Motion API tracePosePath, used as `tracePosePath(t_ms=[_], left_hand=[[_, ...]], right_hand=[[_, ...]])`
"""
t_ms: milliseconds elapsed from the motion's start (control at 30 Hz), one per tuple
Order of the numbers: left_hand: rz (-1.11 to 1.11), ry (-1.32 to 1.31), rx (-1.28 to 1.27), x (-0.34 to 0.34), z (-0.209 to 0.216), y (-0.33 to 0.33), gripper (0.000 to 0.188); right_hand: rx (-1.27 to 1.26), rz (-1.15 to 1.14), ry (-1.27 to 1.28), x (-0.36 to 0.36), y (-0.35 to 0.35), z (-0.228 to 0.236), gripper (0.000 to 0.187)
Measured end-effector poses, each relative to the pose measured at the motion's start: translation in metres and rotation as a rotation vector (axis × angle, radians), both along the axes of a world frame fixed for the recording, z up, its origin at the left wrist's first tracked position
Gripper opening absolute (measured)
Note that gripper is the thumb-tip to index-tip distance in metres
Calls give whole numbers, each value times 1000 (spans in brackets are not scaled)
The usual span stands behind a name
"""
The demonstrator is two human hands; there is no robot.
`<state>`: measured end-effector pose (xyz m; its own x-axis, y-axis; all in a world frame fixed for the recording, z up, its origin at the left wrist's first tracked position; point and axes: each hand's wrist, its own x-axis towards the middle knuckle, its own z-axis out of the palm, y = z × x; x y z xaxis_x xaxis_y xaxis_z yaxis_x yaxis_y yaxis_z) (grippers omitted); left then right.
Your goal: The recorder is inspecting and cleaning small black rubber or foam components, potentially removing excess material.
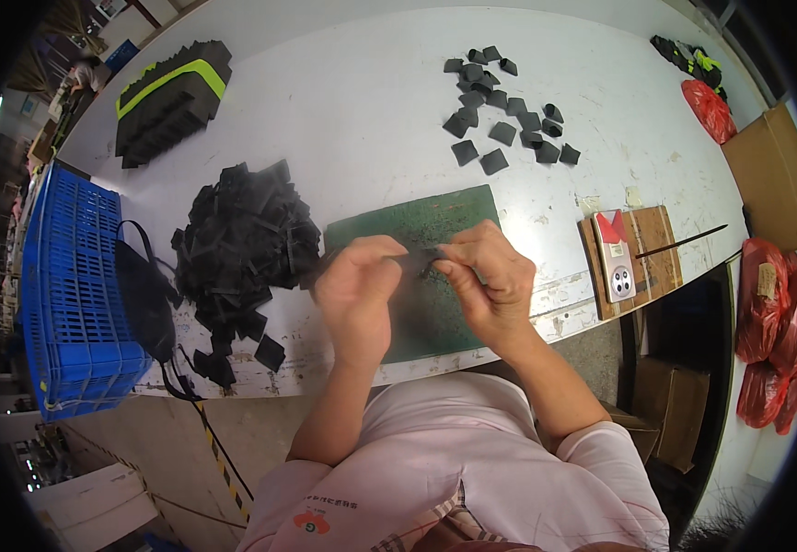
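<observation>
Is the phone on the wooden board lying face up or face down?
Face down: the phone lies on the wooden board with its camera lenses showing on the upward side.

Black heap (247,239) blocks the left, while table (371,120) opens ahead

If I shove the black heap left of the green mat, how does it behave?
Probably spreads rather than slides whole: the black heap is loose, its pieces overlapping at odd angles. Each piece is likely light, looking small and thin. Rolling seems unlikely; most look flat.
</observation>
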<state>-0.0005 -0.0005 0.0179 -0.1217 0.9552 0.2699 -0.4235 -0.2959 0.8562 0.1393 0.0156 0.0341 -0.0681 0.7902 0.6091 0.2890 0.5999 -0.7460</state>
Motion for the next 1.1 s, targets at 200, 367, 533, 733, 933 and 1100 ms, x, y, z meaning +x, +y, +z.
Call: tracePosePath(t_ms=[200,367,533,733,933,1100], left_hand=[[-87,471,-64,-6,15,11,16],[-210,413,-325,-8,23,8,9],[-292,122,-393,2,5,-1,9],[119,428,-27,5,23,4,25],[18,455,145,-5,27,18,6],[64,565,211,-4,26,17,5]], right_hand=[[72,-60,-111,0,0,3,13],[-60,9,-74,5,3,14,12],[-140,66,-90,7,1,16,10],[-95,19,-95,5,0,12,10],[-100,86,-144,10,5,19,12],[-29,60,-124,7,2,11,13]])
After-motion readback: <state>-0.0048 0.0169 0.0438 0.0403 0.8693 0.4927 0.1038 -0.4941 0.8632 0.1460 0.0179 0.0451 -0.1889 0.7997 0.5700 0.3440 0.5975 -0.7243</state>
